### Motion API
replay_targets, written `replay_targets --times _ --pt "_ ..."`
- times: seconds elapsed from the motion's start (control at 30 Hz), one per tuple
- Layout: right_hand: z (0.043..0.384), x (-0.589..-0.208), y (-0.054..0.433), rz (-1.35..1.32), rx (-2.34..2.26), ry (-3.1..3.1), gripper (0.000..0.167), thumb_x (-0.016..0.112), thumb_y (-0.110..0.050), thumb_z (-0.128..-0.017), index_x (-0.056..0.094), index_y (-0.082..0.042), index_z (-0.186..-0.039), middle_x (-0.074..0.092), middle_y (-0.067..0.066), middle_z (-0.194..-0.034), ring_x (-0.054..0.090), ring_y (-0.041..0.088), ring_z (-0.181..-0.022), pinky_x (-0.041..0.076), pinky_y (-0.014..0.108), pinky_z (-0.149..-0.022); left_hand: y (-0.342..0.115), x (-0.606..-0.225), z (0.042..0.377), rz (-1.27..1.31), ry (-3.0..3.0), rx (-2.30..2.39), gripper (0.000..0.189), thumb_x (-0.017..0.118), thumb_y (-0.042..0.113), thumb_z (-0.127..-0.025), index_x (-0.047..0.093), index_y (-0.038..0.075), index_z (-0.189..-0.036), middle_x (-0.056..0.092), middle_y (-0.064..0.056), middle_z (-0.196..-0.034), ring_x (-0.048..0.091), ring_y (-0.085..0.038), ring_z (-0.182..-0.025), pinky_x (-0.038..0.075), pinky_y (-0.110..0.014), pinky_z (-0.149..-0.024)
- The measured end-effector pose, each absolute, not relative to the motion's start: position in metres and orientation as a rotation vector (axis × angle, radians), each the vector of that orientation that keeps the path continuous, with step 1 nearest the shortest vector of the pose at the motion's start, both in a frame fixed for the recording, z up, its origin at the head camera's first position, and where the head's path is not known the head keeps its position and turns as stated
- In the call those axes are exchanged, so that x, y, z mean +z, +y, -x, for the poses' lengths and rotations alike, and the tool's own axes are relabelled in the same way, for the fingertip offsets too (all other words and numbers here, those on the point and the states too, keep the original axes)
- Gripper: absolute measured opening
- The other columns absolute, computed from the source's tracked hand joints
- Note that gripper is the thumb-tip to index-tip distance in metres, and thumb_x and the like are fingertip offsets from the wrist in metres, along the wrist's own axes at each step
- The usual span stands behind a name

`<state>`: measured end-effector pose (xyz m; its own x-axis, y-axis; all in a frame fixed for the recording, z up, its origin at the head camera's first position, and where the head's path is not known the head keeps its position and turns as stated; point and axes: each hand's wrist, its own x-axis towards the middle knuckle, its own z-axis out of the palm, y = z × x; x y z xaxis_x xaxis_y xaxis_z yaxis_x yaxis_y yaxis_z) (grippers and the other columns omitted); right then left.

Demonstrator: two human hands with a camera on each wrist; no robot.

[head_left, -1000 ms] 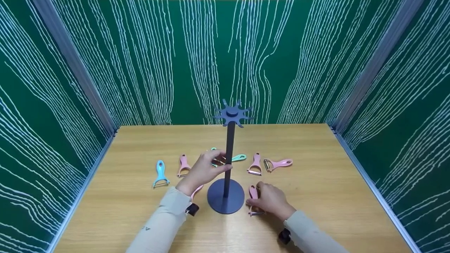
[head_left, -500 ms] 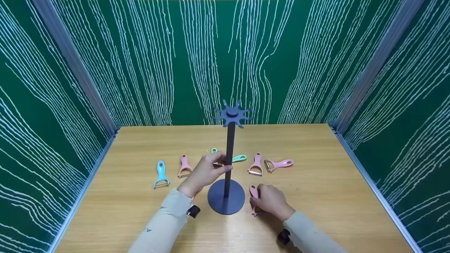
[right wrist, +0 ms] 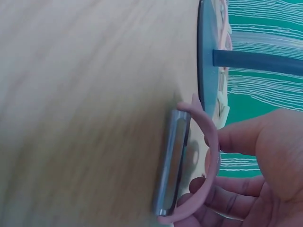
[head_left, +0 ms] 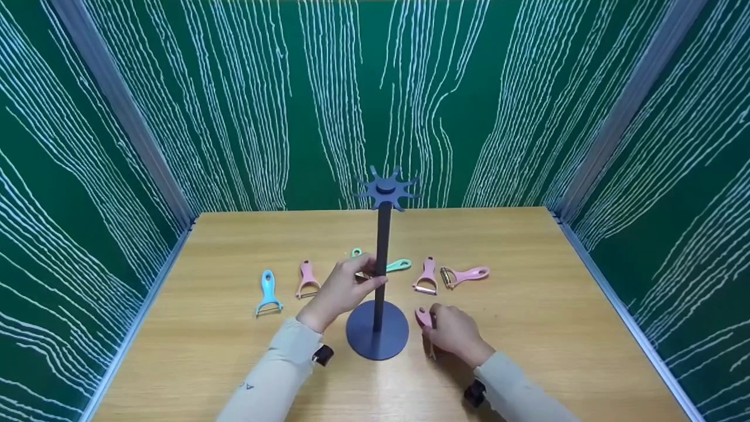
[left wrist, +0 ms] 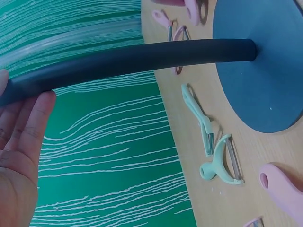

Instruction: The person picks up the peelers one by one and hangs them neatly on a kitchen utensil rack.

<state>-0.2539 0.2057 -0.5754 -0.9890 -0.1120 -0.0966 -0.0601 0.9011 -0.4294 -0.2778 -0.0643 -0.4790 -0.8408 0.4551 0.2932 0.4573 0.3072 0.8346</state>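
Note:
My left hand [head_left: 343,287] holds the upright post [head_left: 383,234] of a dark stand, thumb on one side and fingers on the other. The stand has a round base [head_left: 364,334] and a star-shaped ring of hooks [head_left: 387,189] on top. To the right of the base, my right hand [head_left: 458,334] pinches a pink peeler [head_left: 422,317] by its handle. In the right wrist view the peeler's curved yoke [right wrist: 214,146] and metal blade [right wrist: 171,163] stand on edge, close over the tabletop. Fingers hide most of its handle.
Behind the stand lie mint-green peelers [head_left: 399,265], partly hidden by the post and left hand. Two pink peelers, one upright [head_left: 429,269] and one sideways [head_left: 470,274], lie at the right. A pink peeler [head_left: 306,274] and a blue peeler [head_left: 268,287] lie left. Green walls [head_left: 328,105] enclose the table.
My right hand has turned the pink peeler, so its blade end now shows edge-on and slightly farther right. The left hand keeps its hold on the post, nearly still.

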Motion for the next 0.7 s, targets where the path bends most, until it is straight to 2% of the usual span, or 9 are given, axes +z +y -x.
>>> replay_targets --times 0.2,0.43,0.7 --pt "0.258 -0.563 0.205 0.156 -0.743 3.012 0.035 0.083 -0.024 -0.096 0.071 0.000 -0.117 0.066 0.005 -0.080 0.060 0.020 -0.069 0.048 0.037 -0.061 -0.065 -0.478 0.278 0.887 -2.532 -1.618 0.019 0.073 0.022 -0.106 0.071 0.012 -0.122 0.078 -0.004 -0.115 0.074 -0.018 -0.105 0.064 -0.038 -0.096" --pt "0.263 -0.546 0.205 0.180 -0.823 3.078 0.045 0.082 -0.021 -0.095 0.070 0.003 -0.130 0.068 0.005 -0.078 0.059 0.018 -0.064 0.046 0.035 -0.058 -0.065 -0.476 0.280 0.907 -2.524 -1.581 0.020 0.073 0.020 -0.106 0.071 0.010 -0.123 0.078 -0.006 -0.114 0.074 -0.020 -0.105 0.064 -0.040 -0.097" --pt "0.262 -0.528 0.203 0.122 -1.017 3.039 0.042 0.082 -0.020 -0.097 0.066 -0.003 -0.131 0.070 0.005 -0.083 0.061 0.017 -0.062 0.049 0.031 -0.053 -0.065 -0.478 0.280 0.902 -2.545 -1.578 0.020 0.074 0.021 -0.106 0.071 0.012 -0.123 0.077 -0.004 -0.115 0.073 -0.018 -0.106 0.064 -0.038 -0.096"
